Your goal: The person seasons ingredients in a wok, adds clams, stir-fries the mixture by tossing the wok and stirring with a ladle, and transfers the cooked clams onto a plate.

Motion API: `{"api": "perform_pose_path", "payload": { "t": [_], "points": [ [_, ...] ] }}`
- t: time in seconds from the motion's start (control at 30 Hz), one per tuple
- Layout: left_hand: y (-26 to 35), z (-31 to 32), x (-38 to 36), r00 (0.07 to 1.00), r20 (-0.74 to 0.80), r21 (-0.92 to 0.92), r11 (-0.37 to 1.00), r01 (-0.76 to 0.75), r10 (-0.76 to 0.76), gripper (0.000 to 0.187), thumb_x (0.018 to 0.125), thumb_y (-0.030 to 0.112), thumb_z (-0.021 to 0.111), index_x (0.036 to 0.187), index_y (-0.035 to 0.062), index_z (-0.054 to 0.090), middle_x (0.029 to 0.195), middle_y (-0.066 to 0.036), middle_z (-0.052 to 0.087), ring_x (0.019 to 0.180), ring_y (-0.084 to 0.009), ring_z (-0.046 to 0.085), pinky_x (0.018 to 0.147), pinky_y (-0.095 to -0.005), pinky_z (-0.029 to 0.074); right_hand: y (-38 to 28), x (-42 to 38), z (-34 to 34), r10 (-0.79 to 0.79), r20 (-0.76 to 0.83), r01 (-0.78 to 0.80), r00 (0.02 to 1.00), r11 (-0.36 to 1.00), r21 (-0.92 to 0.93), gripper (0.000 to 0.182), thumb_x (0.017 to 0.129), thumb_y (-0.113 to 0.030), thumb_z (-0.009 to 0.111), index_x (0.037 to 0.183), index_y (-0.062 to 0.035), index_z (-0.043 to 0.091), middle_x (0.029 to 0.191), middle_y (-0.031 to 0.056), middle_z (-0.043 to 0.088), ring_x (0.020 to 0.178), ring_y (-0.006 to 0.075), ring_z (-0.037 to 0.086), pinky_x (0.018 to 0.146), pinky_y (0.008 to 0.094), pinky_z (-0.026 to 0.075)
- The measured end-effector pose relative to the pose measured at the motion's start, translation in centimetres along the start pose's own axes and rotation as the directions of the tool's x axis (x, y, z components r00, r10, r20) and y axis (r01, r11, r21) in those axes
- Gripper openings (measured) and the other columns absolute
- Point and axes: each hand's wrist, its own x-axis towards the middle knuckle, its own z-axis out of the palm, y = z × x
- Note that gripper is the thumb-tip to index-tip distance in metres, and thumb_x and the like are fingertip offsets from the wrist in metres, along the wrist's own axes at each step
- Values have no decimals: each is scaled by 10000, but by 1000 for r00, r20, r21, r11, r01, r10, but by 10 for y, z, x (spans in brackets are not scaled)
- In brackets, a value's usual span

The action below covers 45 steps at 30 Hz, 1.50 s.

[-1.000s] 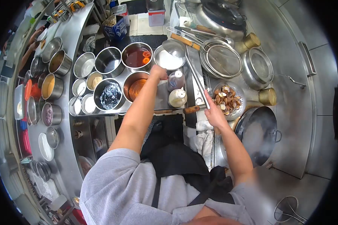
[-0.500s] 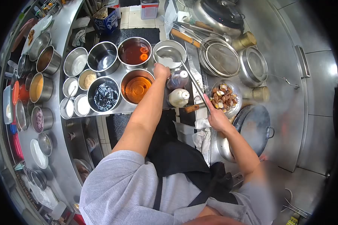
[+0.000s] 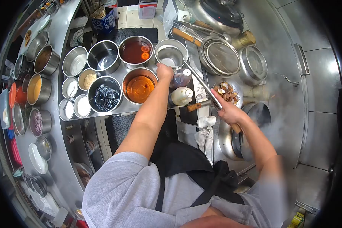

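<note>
My right hand (image 3: 230,112) is closed around the long metal handle of a ladle (image 3: 199,81), whose wooden end sticks out below the hand. The ladle's bowl is inside a metal pot (image 3: 186,48) at the far end of the row. My left hand (image 3: 164,71) is closed at that pot's near rim; its fingertips are partly hidden. Close to the left hand stand a dark-filled squeeze bottle (image 3: 181,78) and a pale-filled one (image 3: 181,96). Just beyond the right hand, a perforated strainer (image 3: 237,99) holds brown-and-white cut pieces (image 3: 225,91).
Pots of red liquid (image 3: 135,51), amber liquid (image 3: 140,86) and dark contents (image 3: 105,97) stand beside my left arm. Wire strainers (image 3: 221,57) lie on the right. Steam rises around a wok (image 3: 258,114) near my right forearm. A white cloth (image 3: 205,138) hangs at the stove edge.
My right hand has moved slightly down and right with the ladle, and the handle's wooden end now shows. The ladle's bowl has shifted within the pot. My left hand stays at the rim.
</note>
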Motion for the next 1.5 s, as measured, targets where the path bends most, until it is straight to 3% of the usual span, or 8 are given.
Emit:
{"api": "perform_pose_path", "payload": {
  "t": [0.23, 0.47, 0.53, 0.63, 0.67, 0.8, 1.1, 1.5],
  "points": [
    [-4, 5, 5, 1000, 0, 22, 1000, 20, -20, 559, 813, 235, 736, 1194, -78, 473, 1156, -306, 616, 1088, -410, 617, 943, -438, 492, -12, -6, -16, 114, 164, -162, 980, 934, 318, 967, 794, 57, 439, 1551, -375, 21, 593, 17, 440, 437, 106, 431, 404, 276, 401],
    [-27, 24, 31, 996, -67, 91, 994, -55, 61, 516, 781, 271, 781, 1090, -76, 556, 1056, -274, 668, 962, -375, 676, 846, -419, 530, 23, 6, 9, -129, 304, -222, 944, 433, 874, 891, 869, 31, 480, 1551, -370, 71, 609, -24, 363, 436, 63, 342, 394, 231, 320],
    [-41, 30, 54, 985, 159, -13, 998, -63, 64, 629, 784, 309, 761, 1176, -106, 496, 1165, -305, 617, 1107, -411, 609, 940, -435, 491, 26, 5, 18, -152, 236, -181, 960, 309, 934, 876, 871, 24, 492, 1552, -359, 97, 628, -13, 373, 441, 56, 343, 397, 208, 303],
    [-65, 17, 56, 938, 241, -298, 939, -172, 249, 674, 796, 275, 735, 1261, -124, 454, 1037, -231, 663, 928, -315, 662, 790, -403, 528, 39, -11, 31, -254, 100, -75, 962, 106, 991, 856, 889, -24, 551, 1557, -317, 102, 658, 4, 388, 417, 47, 340, 372, 189, 291],
    [-26, -28, -5, 944, 286, -391, 920, -39, 161, 671, 835, 223, 712, 1346, -61, 384, 998, -154, 660, 834, -238, 656, 691, -349, 534, 46, -18, 37, -280, 48, -45, 959, 18, 999, 857, 891, -44, 570, 1556, -316, 101, 656, 8, 400, 391, 47, 349, 347, 193, 302],
    [-47, -89, -51, 763, 540, -546, 837, -2, 355, 451, 929, 105, 620, 1316, 26, 403, 1012, -152, 670, 866, -193, 668, 716, -269, 540, 52, -76, 49, -248, -130, 102, 960, -122, 987, 865, 908, -79, 576, 1559, -315, 57, 665, 13, 401, 401, 56, 381, 375, 208, 352],
    [-61, -116, -100, 352, 933, -48, 994, -97, 80, 267, 956, 124, 569, 1208, 49, 524, 1011, -119, 674, 825, -183, 659, 735, -305, 543, 57, -160, 91, 108, -270, 286, 957, -186, 940, 853, 919, -50, 530, 1565, -277, 21, 653, -34, 329, 448, 37, 323, 391, 186, 322],
    [-48, -46, -139, -123, 992, -34, 903, -428, -20, 257, 951, 110, 582, 1196, 34, 578, 987, -72, 672, 874, -139, 653, 766, -276, 525, 14, -107, 52, 129, -104, 97, 986, 54, 994, 893, 828, 49, 448, 1569, -260, 56, 647, -6, 437, 429, 67, 397, 401, 226, 368]
  ]
}}
